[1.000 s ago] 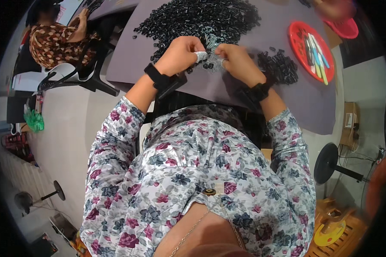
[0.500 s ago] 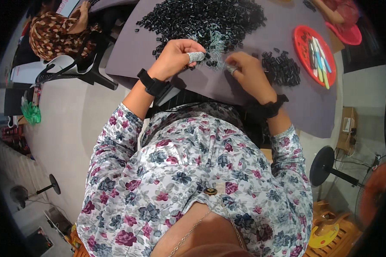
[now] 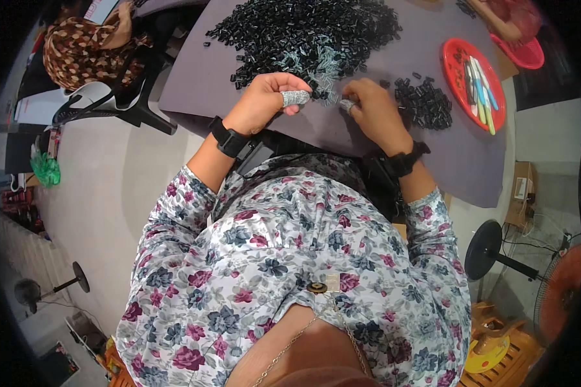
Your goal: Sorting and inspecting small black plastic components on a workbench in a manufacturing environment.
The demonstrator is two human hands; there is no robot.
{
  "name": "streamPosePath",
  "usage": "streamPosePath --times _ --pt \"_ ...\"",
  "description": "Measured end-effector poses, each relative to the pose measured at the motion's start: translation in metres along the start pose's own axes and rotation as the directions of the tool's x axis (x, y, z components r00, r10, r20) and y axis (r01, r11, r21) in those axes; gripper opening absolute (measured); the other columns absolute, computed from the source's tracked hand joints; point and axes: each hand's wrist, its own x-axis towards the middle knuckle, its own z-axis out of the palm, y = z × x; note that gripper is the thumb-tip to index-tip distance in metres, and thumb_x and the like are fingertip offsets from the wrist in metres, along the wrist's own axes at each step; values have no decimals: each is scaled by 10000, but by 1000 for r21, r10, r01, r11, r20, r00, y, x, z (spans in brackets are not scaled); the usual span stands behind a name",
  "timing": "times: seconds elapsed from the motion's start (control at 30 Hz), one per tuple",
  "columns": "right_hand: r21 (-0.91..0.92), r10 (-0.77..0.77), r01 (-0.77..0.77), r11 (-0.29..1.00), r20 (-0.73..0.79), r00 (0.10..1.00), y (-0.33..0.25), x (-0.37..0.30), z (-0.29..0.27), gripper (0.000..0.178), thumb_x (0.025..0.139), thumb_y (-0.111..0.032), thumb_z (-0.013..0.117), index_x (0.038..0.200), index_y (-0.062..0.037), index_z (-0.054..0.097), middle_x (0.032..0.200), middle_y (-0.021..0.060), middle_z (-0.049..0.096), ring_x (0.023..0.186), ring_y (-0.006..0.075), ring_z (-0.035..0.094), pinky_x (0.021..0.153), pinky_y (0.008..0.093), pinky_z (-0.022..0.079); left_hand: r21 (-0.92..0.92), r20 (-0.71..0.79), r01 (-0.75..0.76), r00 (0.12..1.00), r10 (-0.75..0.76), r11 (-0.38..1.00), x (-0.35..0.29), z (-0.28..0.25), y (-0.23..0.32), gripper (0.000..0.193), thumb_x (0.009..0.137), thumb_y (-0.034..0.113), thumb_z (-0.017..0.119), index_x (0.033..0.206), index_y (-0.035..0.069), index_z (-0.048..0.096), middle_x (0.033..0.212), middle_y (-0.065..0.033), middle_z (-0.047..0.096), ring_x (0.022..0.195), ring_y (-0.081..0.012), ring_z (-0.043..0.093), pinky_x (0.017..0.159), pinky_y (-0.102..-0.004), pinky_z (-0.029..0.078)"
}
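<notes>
My left hand (image 3: pixel 270 102) is closed in a pinch at the near edge of a big heap of small black plastic pieces (image 3: pixel 290 22). A grey fabric wrap covers its thumb. Small black pieces lie right by its fingertips, and I cannot make out what is between them. To the right, my right hand (image 3: pixel 374 113) is also closed, thumb against fingers, with a similar wrap. Whatever it pinches is too small or hidden. Between and beyond the hands lies a scatter of small pale grey-green pieces (image 3: pixel 328 64), partly on the black heap. Both wrists wear black straps.
A smaller pile of black pieces (image 3: pixel 423 103) sits right of my right hand. Beyond it, a red tray (image 3: pixel 455 48) holds several slim pen-like tools. Other people are at the far left and far right. A black standing fan base (image 3: pixel 484 250) is at the right.
My left hand has shifted slightly nearer to me, uncovering more of the pale pieces. The right hand stays almost in place, still pinched.
</notes>
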Motion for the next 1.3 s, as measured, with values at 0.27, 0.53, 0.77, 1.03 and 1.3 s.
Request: streamPosePath --times 0.27,0.53,0.77,1.03,1.3 --pt "-37 9 -8 999 36 999 -2 -1 1 139 822 -12 672 956 -30 641 961 167 646 918 399 643 791 482 511 -133 12 69 998 -68 989 -2 0 2 176 979 13 625 1130 1 714 1018 -85 744 860 -115 709 743 -227 586" --pt "69 -60 53 996 108 992 -5 -8 -1 194 779 -14 693 952 -39 607 933 129 623 891 364 649 760 449 516 -182 30 60 998 -55 982 1 -2 -4 137 977 6 631 1093 1 703 1011 -97 743 876 -129 725 735 -222 595" --pt "356 6 -9 934 10 1000 7 -10 10 215 816 37 674 1027 6 654 926 69 673 850 194 661 746 313 526 -139 45 54 998 -49 989 0 -1 -7 158 974 6 628 1109 4 709 975 -85 743 779 -81 683 688 -193 565" --pt "613 115 -126 780 57 992 -14 -4 5 180 840 50 659 1012 17 695 868 35 712 785 92 676 696 248 533 -157 133 29 991 -8 987 0 8 -1 289 994 39 612 1271 -19 672 978 -85 735 740 -70 660 688 -185 547" --pt "728 128 -148 670 84 988 -12 -5 7 104 875 49 662 969 18 696 881 6 698 811 76 670 705 232 528 -184 112 49 993 -29 982 5 8 1 182 1028 87 592 1175 0 653 1017 -119 742 779 -122 717 719 -240 605"
